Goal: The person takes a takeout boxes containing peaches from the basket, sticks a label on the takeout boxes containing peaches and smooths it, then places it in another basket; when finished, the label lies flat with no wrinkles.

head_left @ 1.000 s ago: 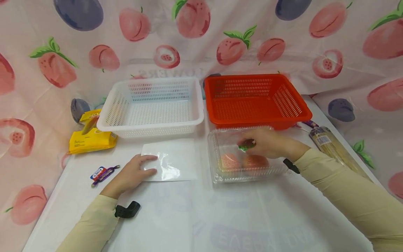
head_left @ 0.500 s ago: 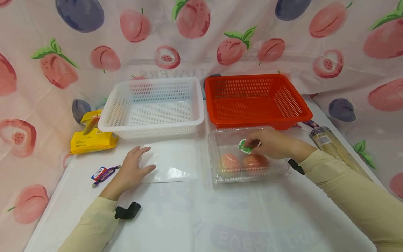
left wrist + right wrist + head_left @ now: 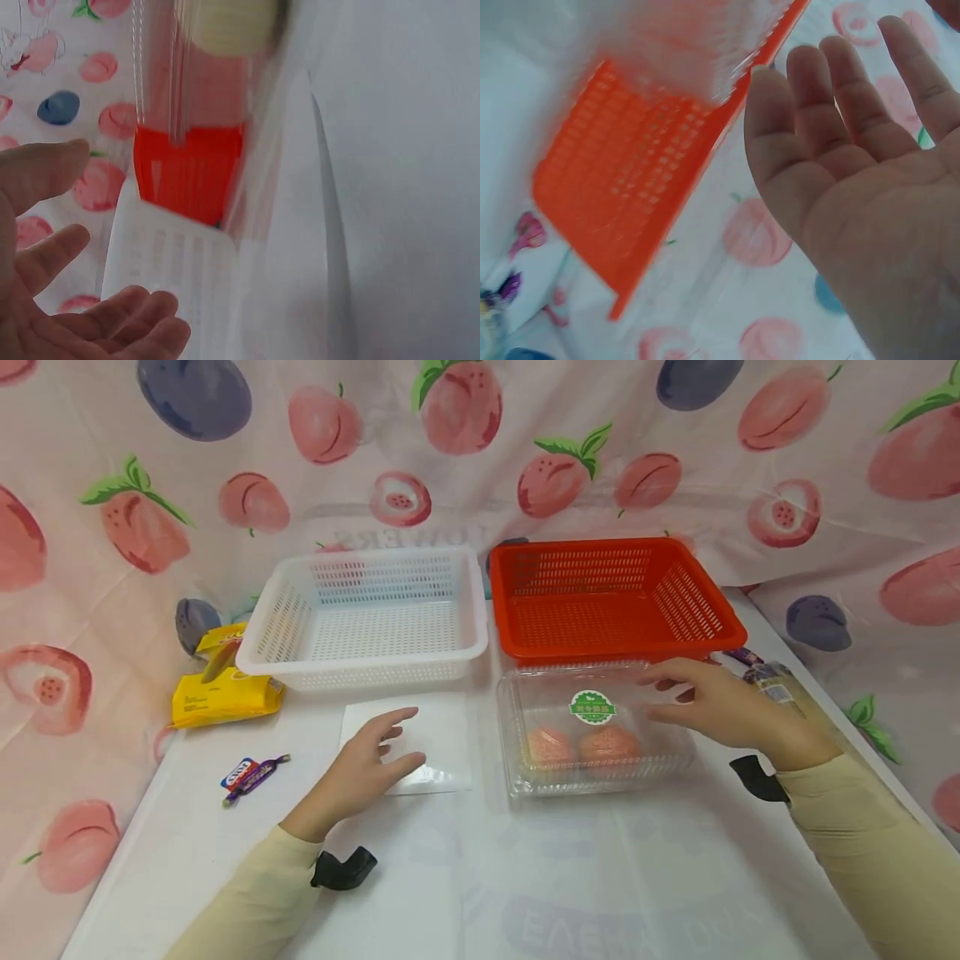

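A clear plastic clamshell box (image 3: 517,710) lies closed on the table, two round pinkish-orange items (image 3: 609,745) inside and a round green sticker (image 3: 592,707) on its lid. The right hand (image 3: 712,706) hovers at the box's right side, fingers parted and holding nothing; whether it touches the lid I cannot tell. Over a white glossy sheet (image 3: 442,743) the left hand (image 3: 367,768) is held with its fingers spread and nothing in them. Both palms look bare in the wrist views, the left hand (image 3: 97,300) and the right hand (image 3: 870,180) alike.
Behind the sheet stands a white basket (image 3: 367,668), and behind the box a red basket (image 3: 622,652). On the left lie a yellow packet (image 3: 225,697) and purple-wrapped candy (image 3: 255,778). A long clear package (image 3: 780,685) lies at the right, partly behind the right arm.
My right hand has drawn off the sticker and moved right to the box's edge, uncovering the sticker. My left hand has shifted right over the sheet. The box has stayed in place.
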